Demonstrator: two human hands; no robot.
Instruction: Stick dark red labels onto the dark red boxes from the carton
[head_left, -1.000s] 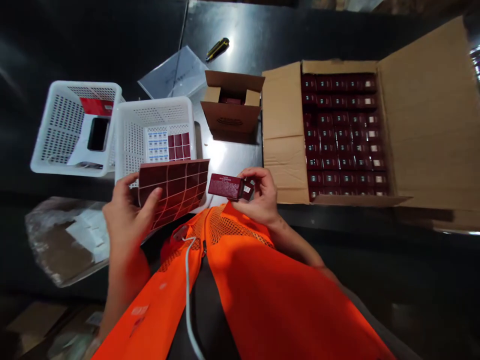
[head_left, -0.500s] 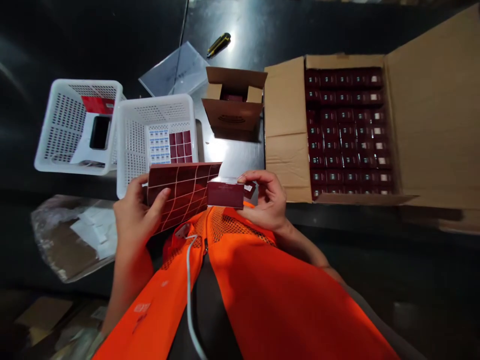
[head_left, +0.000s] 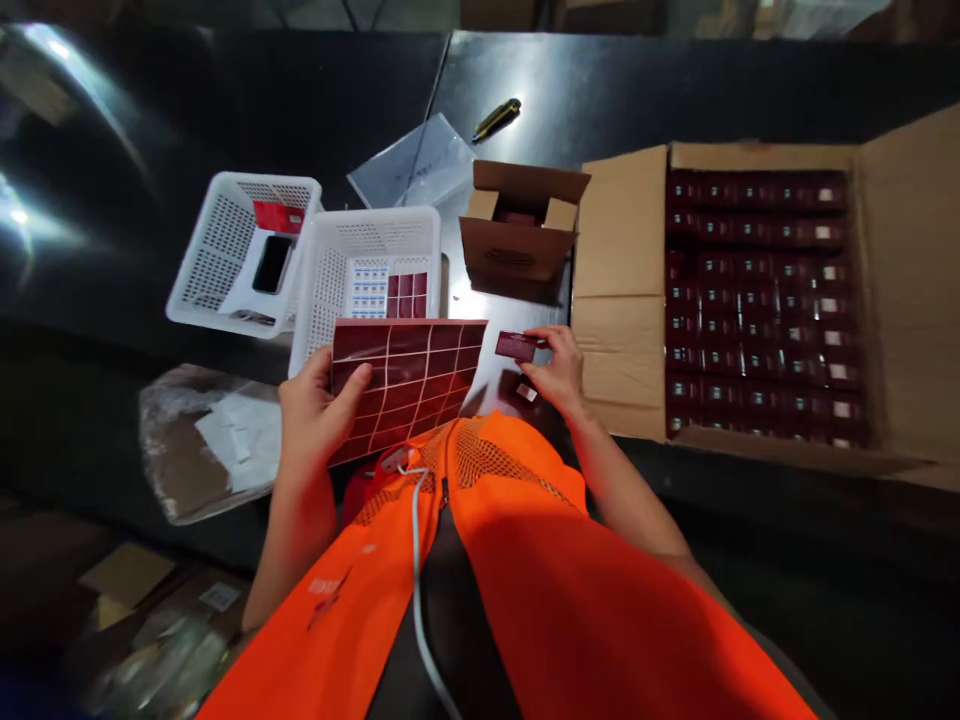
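Observation:
My left hand [head_left: 319, 410] grips a sheet of dark red labels [head_left: 409, 380] by its left edge, thumb on top; pale lines divide the sheet into rectangles. Between the thumb and fingers of my right hand [head_left: 556, 368] is a single small dark red label [head_left: 515, 346], held just right of the sheet and apart from it. Below that hand, a small dark red box [head_left: 523, 392] with a white patch lies on the metal table, partly in shadow.
On the right, a large open carton [head_left: 621, 290] holds rows of dark red boxes. A small open carton [head_left: 517, 248] stands ahead. White baskets [head_left: 306, 345] at left hold label sheets and a phone [head_left: 272, 264]. A utility knife [head_left: 496, 120] lies beyond a clear plastic sheet [head_left: 412, 165].
My right hand has moved away from the label sheet with the small label, leaving a gap between them. The small box below shows more now. The whole view has shifted.

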